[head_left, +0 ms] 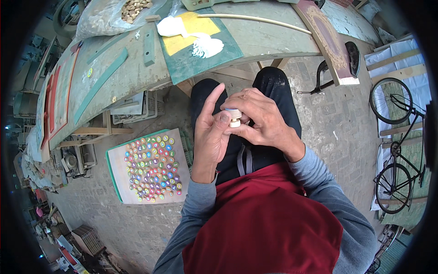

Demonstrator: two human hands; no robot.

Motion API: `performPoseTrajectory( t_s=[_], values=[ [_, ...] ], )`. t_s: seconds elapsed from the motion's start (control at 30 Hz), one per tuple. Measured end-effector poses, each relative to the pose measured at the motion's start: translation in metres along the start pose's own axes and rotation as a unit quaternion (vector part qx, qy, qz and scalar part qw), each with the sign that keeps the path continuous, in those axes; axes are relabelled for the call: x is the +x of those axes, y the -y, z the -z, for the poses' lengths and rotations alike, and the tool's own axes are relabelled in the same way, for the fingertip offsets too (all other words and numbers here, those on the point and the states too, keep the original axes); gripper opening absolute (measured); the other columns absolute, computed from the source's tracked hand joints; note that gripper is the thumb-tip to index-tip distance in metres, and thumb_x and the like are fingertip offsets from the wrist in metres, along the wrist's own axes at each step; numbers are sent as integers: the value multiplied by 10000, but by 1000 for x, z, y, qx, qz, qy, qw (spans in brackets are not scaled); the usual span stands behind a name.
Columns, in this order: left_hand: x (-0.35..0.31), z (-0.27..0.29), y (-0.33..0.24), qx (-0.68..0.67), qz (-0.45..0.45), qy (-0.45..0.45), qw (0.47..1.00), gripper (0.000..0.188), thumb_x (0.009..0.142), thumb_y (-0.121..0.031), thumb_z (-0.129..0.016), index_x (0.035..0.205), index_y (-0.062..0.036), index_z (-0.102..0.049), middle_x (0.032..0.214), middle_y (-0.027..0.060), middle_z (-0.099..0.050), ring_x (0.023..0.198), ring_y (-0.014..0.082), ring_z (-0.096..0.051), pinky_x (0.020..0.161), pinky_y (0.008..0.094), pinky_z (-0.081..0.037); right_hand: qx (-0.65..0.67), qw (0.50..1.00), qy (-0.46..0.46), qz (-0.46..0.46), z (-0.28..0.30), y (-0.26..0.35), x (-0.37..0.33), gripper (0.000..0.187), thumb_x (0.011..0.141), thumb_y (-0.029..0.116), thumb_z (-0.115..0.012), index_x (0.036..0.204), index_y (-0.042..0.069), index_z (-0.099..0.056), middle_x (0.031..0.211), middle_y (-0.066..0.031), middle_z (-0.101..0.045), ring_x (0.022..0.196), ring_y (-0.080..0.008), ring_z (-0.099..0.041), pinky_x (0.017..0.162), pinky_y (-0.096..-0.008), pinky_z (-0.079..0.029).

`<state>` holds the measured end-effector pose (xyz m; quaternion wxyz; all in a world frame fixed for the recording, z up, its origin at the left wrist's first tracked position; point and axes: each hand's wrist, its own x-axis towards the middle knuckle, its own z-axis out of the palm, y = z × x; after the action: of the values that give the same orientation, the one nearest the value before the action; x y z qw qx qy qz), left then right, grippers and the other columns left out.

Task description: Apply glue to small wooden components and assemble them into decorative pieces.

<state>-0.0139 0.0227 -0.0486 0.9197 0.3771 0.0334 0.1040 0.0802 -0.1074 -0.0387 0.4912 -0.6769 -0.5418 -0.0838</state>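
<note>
Above my lap, both hands meet at a small pale wooden piece (234,119) with rounded ends and a narrower waist, like a little stamp or knob. My right hand (260,114) grips it between thumb and curled fingers. My left hand (212,128) presses its thumb against the piece from the other side, with the index finger pointing up. A bit of blue shows at the top of the piece, mostly hidden by the fingers. Below left, a board (121,182) with a green edge bears rows of small round pieces (153,166) with coloured tops.
A curved workbench (132,77) spans the front, with a green mat (182,68), yellow sheet (175,45), white paste-like lumps (207,47), a thin rod (255,18) and a bag of wooden pieces (98,20). A bicycle (396,146) stands right; a white crate (150,109) sits under the bench.
</note>
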Motion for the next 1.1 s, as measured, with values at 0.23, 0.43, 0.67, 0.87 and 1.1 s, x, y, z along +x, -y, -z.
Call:
performPoseTrajectory(
  t_s=[0.23,0.43,0.67,0.87,1.1],
  values=[
    [-4,-1,-4,-38,29,14,999,678,978,-117,-608,1523,26,-232,1164,159,-615,1035,191,-641,896,316,-539,0,999,-34,14,-4,0,-1,431,733,262,-809,1041,13,-641,956,-154,-665,893,-336,-649,803,-417,-508],
    [-4,1,-3,-43,41,11,998,629,982,-81,-577,1515,25,-260,1226,169,-581,1103,196,-614,960,336,-515,-1,999,-34,17,-5,-5,-3,420,722,239,-805,1036,11,-643,956,-151,-666,895,-335,-651,805,-419,-510],
    [-2,7,0,-37,42,13,998,582,993,-84,-551,1502,23,-289,1250,170,-571,1120,218,-611,980,358,-515,35,999,-10,-23,-8,-11,-6,448,730,250,-802,1080,15,-649,1019,-152,-660,966,-337,-636,861,-434,-490],
    [-1,15,1,-51,29,-23,998,577,991,-117,-558,1499,-10,-309,1225,170,-593,1084,208,-620,903,344,-531,76,992,21,-103,-3,-11,-1,699,724,266,-826,1332,50,-555,1312,-132,-582,1202,-339,-526,1040,-449,-392],
    [-1,15,13,-58,22,-66,996,436,974,-135,-586,1372,7,-480,1134,97,-600,1021,159,-575,894,304,-474,94,989,36,-104,-9,-20,-12,608,734,162,-806,1290,50,-587,1312,-133,-582,1209,-332,-530,1032,-423,-421]
  ],
)
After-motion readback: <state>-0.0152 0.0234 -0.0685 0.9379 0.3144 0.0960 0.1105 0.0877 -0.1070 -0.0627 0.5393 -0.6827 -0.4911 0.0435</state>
